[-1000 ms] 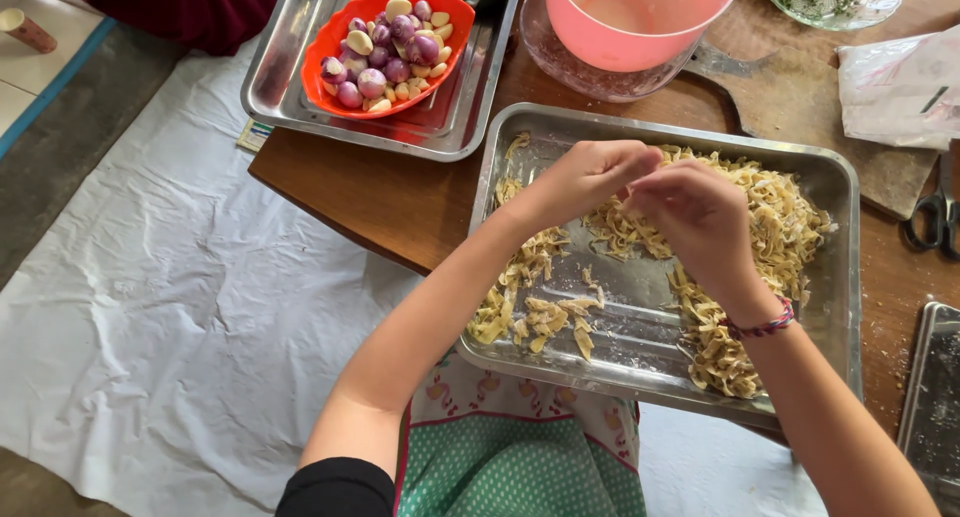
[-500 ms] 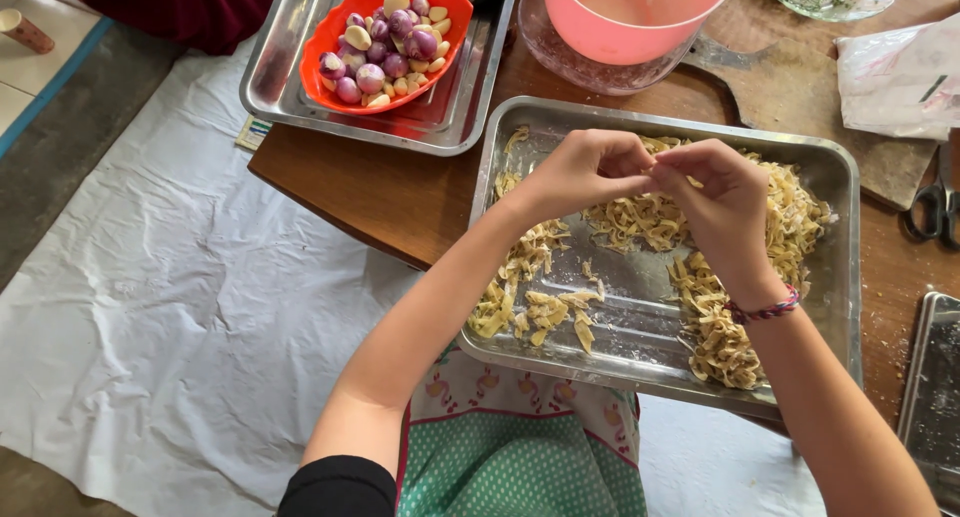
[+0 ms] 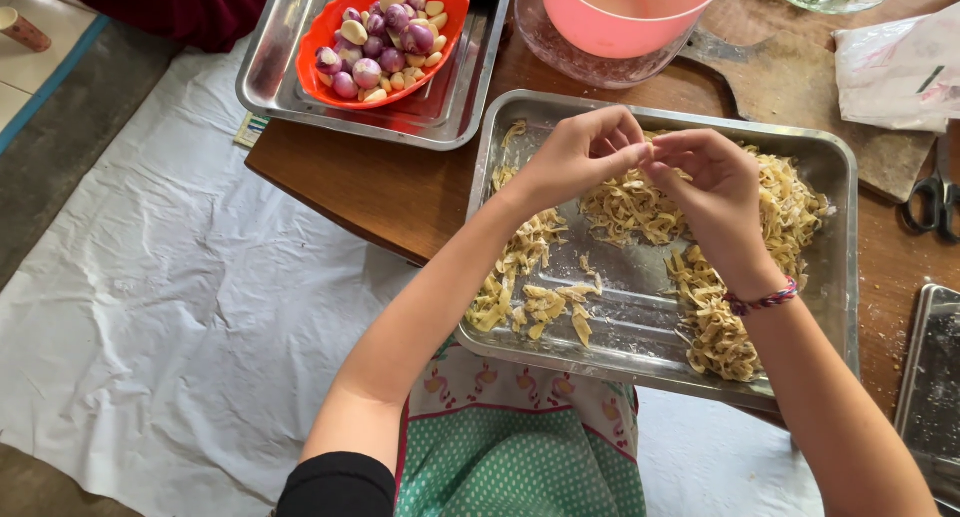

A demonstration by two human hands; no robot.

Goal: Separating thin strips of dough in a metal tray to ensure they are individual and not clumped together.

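A steel tray [image 3: 845, 277] on the low wooden table holds pale yellow dough strips [image 3: 630, 209], piled thick on the right and sparser on the left. Above the tray's middle my left hand [image 3: 580, 157] and my right hand [image 3: 712, 182] meet fingertip to fingertip, pinching a small strip of dough between them. A braided bracelet [image 3: 762, 300] circles my right wrist.
A second steel tray [image 3: 275, 62] holds a red bowl [image 3: 320, 89] of shallots and garlic cloves. A pink bowl [image 3: 640, 22] sits in a glass bowl behind. Scissors [image 3: 935, 192], a plastic bag [image 3: 895, 62] and a wooden board [image 3: 800, 77] lie right. White sheet [image 3: 180, 307] covers the floor.
Both hands have lifted off the heap of strips and come together above the tray, fingertips pinching a piece between them.
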